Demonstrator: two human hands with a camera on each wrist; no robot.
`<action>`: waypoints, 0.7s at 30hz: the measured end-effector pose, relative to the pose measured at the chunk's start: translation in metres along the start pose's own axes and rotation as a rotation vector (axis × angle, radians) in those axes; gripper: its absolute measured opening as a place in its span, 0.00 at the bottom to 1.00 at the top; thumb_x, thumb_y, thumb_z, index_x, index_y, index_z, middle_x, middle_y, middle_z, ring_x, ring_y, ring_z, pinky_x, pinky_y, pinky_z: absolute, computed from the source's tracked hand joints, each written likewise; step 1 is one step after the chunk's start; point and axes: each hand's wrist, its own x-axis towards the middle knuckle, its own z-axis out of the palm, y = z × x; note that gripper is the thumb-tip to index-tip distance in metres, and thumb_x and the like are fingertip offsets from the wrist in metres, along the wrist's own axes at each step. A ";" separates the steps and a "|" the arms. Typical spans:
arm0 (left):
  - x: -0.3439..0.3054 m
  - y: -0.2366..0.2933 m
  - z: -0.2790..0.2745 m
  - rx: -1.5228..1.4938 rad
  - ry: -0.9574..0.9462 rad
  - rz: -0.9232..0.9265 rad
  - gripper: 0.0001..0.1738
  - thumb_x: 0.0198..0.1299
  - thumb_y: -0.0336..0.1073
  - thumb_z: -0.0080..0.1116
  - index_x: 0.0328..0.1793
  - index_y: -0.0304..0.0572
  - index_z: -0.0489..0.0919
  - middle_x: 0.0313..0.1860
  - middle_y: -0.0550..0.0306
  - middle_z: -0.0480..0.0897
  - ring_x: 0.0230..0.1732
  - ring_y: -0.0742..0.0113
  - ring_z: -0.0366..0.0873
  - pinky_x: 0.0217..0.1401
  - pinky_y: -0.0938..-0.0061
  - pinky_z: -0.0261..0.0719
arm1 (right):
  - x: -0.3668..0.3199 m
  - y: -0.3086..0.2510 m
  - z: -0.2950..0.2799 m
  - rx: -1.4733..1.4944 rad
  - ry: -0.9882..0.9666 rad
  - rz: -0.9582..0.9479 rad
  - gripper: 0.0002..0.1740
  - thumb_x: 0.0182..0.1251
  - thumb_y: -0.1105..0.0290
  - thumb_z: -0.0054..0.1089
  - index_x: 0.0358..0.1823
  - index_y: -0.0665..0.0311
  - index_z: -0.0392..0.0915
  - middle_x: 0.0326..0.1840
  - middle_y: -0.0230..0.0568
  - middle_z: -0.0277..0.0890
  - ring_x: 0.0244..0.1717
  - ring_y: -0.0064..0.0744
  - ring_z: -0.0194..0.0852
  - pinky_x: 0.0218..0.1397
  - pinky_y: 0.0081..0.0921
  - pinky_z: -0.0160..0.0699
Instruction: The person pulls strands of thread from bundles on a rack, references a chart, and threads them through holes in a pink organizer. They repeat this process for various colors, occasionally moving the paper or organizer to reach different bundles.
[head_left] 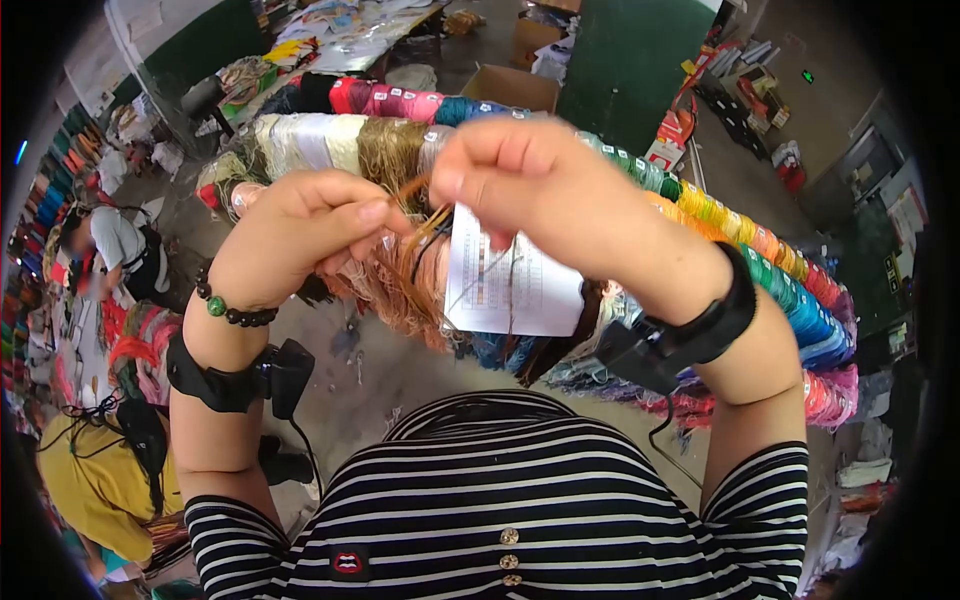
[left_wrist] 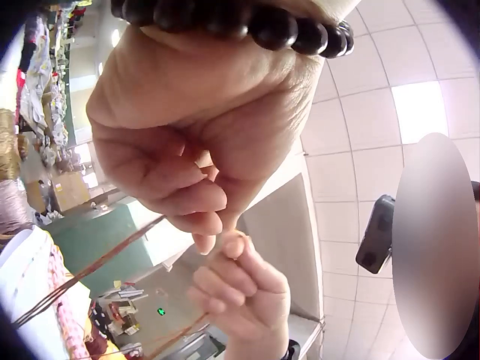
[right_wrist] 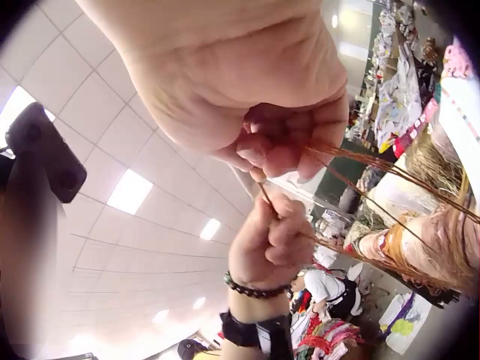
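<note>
Left hand and right hand pinching brown threads between fingertips, apparently keeping strands from slipping; white paper lying against coloured yarn.

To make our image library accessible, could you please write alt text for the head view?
The left hand and right hand pinch thin brown threads in front of a printed white sheet. Beyond lie rows of colourful thread bundles; a striped top fills the foreground.
</note>
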 end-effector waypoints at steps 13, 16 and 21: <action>-0.006 -0.175 0.002 -0.322 0.141 -0.113 0.11 0.68 0.35 0.54 0.48 0.36 0.83 0.28 0.68 0.79 0.26 0.82 0.72 0.30 0.87 0.69 | -0.065 -0.079 -0.139 -0.529 0.664 -0.129 0.11 0.64 0.64 0.59 0.38 0.65 0.83 0.25 0.28 0.76 0.24 0.16 0.70 0.30 0.18 0.68; 0.005 -0.178 0.013 -0.298 0.065 -0.090 0.12 0.68 0.36 0.54 0.47 0.36 0.83 0.29 0.67 0.79 0.26 0.82 0.72 0.30 0.87 0.70 | -0.118 -0.074 -0.190 -0.584 0.840 0.035 0.12 0.65 0.63 0.59 0.40 0.64 0.83 0.27 0.28 0.77 0.25 0.16 0.70 0.31 0.17 0.68; 0.039 -0.171 0.042 -0.216 -0.100 -0.104 0.13 0.71 0.36 0.50 0.48 0.34 0.82 0.34 0.64 0.81 0.29 0.80 0.75 0.32 0.84 0.74 | -0.194 -0.071 -0.244 -0.655 1.063 0.275 0.12 0.66 0.63 0.60 0.41 0.64 0.83 0.31 0.28 0.79 0.28 0.15 0.71 0.34 0.16 0.69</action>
